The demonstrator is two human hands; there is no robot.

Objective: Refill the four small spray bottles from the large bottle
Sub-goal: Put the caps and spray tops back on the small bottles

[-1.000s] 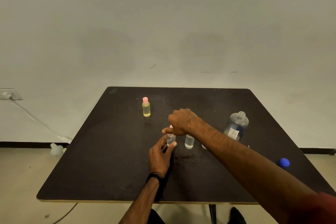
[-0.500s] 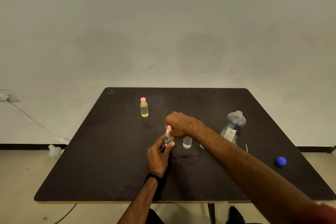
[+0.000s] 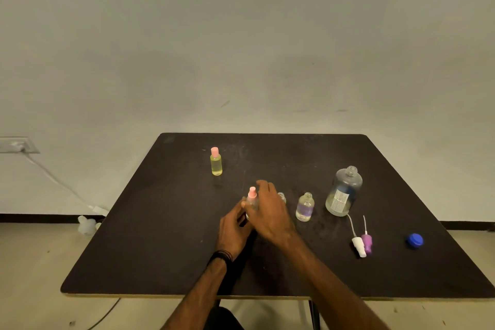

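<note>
Head view: 2 bottles capped, 2 open; left hand fingers clamp the pink-capped bottle, right hand fingers relaxed apart.

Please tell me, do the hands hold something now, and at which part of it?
The left hand grips the small pink-topped spray bottle round its clear body. The right hand is beside it, fingers loose; whether it touches the bottle cannot be told.
</note>
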